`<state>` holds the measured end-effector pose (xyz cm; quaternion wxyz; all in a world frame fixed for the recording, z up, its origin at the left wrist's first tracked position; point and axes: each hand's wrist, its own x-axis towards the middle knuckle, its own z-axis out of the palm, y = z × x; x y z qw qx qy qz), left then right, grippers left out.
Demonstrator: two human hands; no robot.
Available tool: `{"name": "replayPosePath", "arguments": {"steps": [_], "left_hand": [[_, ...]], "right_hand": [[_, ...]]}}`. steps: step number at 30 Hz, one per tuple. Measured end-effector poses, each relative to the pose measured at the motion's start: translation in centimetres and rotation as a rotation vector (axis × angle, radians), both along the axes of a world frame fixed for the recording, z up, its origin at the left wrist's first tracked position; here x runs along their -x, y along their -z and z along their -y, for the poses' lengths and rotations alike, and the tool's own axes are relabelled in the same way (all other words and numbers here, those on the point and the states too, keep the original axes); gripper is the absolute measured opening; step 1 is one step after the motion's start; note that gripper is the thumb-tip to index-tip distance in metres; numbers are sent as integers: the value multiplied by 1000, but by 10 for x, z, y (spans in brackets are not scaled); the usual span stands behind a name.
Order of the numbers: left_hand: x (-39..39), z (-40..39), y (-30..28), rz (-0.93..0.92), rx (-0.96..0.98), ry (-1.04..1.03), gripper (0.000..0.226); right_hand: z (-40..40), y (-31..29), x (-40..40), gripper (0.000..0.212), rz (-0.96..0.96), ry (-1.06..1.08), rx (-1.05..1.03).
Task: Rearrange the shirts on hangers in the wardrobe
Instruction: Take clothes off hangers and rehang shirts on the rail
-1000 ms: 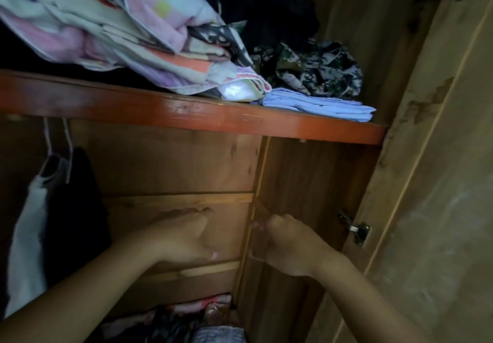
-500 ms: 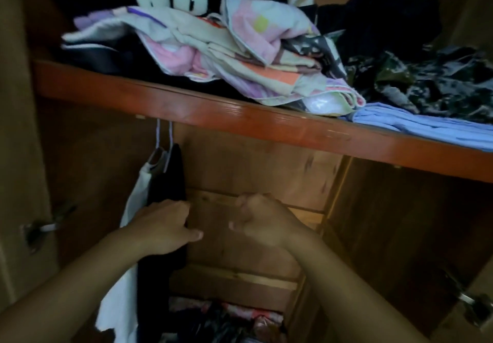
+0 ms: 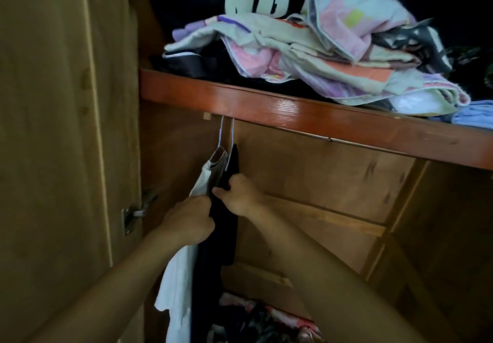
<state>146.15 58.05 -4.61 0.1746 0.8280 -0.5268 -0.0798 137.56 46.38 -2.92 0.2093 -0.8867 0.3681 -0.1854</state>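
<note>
Two shirts hang side by side on white wire hangers (image 3: pixel 221 134) under the red-brown shelf (image 3: pixel 266 105), at the left end of the wardrobe. The white shirt (image 3: pixel 178 284) is on the left, the black shirt (image 3: pixel 221 236) on the right. My left hand (image 3: pixel 190 222) is closed on fabric where the two shirts meet; which shirt it holds I cannot tell. My right hand (image 3: pixel 237 196) pinches the upper part of the black shirt just below its hanger.
The shelf carries a loose pile of folded pastel cloths (image 3: pixel 320 57), dark garments and a blue folded piece (image 3: pixel 474 116). The open left door (image 3: pixel 66 129) with a metal hinge (image 3: pixel 130 214) stands close by. More clothes (image 3: pixel 261 321) lie heaped on the wardrobe floor.
The view has swung left, bringing the hanging shirts to the middle. Both hands moved from in front of the back panel onto the shirts and closed on the fabric.
</note>
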Motion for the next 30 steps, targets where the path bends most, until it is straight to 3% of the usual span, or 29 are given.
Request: {"name": "replayPosePath", "arguments": {"steps": [7, 12, 20, 25, 30], "left_hand": [[-3, 6, 3, -84, 33, 1, 26], [-6, 10, -1, -49, 46, -14, 20], [-6, 18, -2, -62, 83, -41, 10], [-9, 18, 1, -48, 95, -33, 39], [-5, 18, -3, -48, 119, -3, 31]], "right_hand": [[15, 9, -26, 27, -130, 100, 62], [16, 11, -37, 41, 69, 191, 40], [31, 14, -39, 27, -64, 188, 57], [40, 11, -17, 24, 41, 258, 165], [45, -11, 0, 25, 125, 274, 212]]}}
